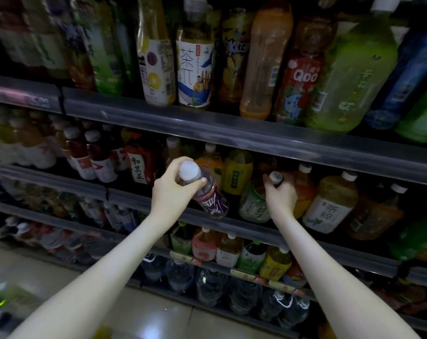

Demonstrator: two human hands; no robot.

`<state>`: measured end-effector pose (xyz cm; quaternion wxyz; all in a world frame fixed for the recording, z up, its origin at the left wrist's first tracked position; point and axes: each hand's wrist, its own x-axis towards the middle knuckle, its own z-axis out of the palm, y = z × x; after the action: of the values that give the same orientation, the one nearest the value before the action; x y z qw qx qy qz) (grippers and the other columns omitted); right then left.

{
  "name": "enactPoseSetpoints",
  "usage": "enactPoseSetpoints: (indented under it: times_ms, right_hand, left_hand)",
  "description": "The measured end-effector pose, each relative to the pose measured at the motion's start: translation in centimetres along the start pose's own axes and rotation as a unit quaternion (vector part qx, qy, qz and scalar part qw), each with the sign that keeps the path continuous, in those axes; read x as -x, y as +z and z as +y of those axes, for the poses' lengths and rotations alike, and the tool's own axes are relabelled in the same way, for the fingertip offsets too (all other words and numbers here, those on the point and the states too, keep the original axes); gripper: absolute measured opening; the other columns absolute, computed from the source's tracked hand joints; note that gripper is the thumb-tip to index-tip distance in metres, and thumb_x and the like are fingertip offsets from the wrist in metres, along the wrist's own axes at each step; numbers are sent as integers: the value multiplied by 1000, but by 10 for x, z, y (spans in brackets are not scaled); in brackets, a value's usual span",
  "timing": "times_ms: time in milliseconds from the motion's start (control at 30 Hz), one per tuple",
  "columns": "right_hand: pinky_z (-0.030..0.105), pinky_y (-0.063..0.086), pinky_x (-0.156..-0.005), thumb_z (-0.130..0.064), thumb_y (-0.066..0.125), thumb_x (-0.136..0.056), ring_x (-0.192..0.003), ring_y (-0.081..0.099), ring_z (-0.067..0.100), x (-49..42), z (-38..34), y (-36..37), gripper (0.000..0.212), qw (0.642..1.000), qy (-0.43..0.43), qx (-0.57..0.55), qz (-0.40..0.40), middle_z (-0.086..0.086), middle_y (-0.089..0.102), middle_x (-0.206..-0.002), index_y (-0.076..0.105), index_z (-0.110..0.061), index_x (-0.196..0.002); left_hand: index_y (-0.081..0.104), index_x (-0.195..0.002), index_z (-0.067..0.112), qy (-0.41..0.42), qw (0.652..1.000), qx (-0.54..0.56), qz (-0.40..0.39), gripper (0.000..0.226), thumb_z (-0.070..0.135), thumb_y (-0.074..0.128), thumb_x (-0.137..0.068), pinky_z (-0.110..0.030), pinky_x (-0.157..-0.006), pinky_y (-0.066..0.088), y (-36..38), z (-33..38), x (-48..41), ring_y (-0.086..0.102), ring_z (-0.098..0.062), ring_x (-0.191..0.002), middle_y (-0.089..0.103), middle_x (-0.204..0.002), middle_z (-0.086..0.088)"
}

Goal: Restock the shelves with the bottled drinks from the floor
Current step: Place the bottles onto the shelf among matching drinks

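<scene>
Before dim, crowded shelves [232, 129] over a glossy tiled floor [60, 272], the left hand [172, 190] gripped a purple-labelled bottle [211, 199] by its neck at the shelf edge; the right hand [280, 195] clasped the cap of a shelved bottle [254, 206].

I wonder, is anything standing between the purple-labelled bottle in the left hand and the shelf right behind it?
Nothing visible blocks the shelf front: a dark gap lies beside the purple-labelled bottle, held by the left hand. A yellow-labelled bottle stands further back, and the right hand grips the neighbouring green-labelled bottle.
</scene>
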<state>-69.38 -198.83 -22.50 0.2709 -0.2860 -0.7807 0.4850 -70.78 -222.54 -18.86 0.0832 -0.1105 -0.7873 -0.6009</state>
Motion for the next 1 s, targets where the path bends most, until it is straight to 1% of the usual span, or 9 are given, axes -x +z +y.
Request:
enactPoseSetpoints:
  times_ms: [167, 333, 400, 500, 567, 667, 800, 933, 1000]
  right_hand:
    - [29, 42, -81, -32, 57, -95, -114, 55, 31, -32, -12, 13, 39, 981, -30, 129, -143, 12, 58, -126, 52, -10, -127]
    - [35, 46, -94, -32, 66, -89, -121, 51, 28, 2, -3, -3, 66, 984, -83, 107, -116, 10, 49, -134, 33, -13, -143]
    - [31, 45, -90, -34, 74, -82, -113, 53, 21, 40, -5, -6, 74, 969, -110, 65, -213, 5, 51, -125, 34, -17, -143]
    - [28, 41, -95, -39, 81, -73, -118, 49, 12, 96, -5, 3, 85, 877, -151, 80, -449, -4, 48, -130, 36, -23, -144]
    - [26, 40, -98, -39, 82, -72, -120, 51, 9, 121, 1, 10, 75, 841, -166, 101, -505, -7, 54, -131, 45, -27, -137]
    - [19, 45, -86, -35, 82, -71, -101, 60, 4, 148, 2, 17, 57, 838, -148, 87, -518, -10, 64, -113, 56, -29, -121]
    - [19, 50, -82, -32, 82, -70, -88, 62, -3, 185, -2, 36, 40, 830, -158, 72, -530, -14, 68, -95, 60, -32, -103]
    - [26, 55, -82, -25, 83, -72, -86, 69, 3, 224, -12, 69, 26, 842, -65, -25, -536, -11, 74, -89, 67, -28, -93]
    - [28, 56, -77, -19, 81, -75, -87, 71, 11, 243, -26, 91, 23, 840, -18, -74, -537, -6, 75, -90, 70, -21, -94]
  left_hand:
    - [60, -98, 43, -49, 999, 5, -8, 35, 29, 81, -74, -14, -73, 46, -5, -6, 7, 61, 4, -92, 65, -100, 22]
    - [62, -101, 46, -95, 995, 7, -6, 38, 35, 82, -70, -27, -83, 53, -13, -16, 32, 62, 1, -98, 67, -104, 21]
    - [64, -104, 43, -119, 993, 4, -5, 42, 41, 81, -66, -32, -82, 56, -18, -18, 45, 64, -4, -97, 69, -102, 19]
    - [66, -105, 37, -148, 989, 18, -3, 41, 36, 82, -67, -26, -67, 51, -25, -16, 66, 65, -7, -87, 71, -92, 15]
    - [67, -104, 30, -166, 985, 48, 8, 37, 23, 83, -71, -21, -62, 46, -30, -15, 82, 65, -8, -79, 71, -86, 12]
    - [66, -104, 24, -195, 978, 71, 32, 35, 17, 82, -74, -24, -58, 50, -44, -21, 107, 66, -10, -77, 72, -85, 7]
    - [60, -115, 32, -222, 973, 64, 29, 44, 23, 80, -77, -39, -77, 58, -83, -31, 128, 69, -14, -90, 72, -95, 7]
    - [45, -133, 29, -244, 961, 130, -1, 54, 18, 70, -86, -34, -88, 56, -142, -48, 139, 67, -14, -102, 66, -115, -1]
    - [42, -138, 22, -255, 962, 90, -47, 61, 16, 71, -85, -30, -92, 52, -175, -67, 148, 65, -11, -104, 63, -122, -3]
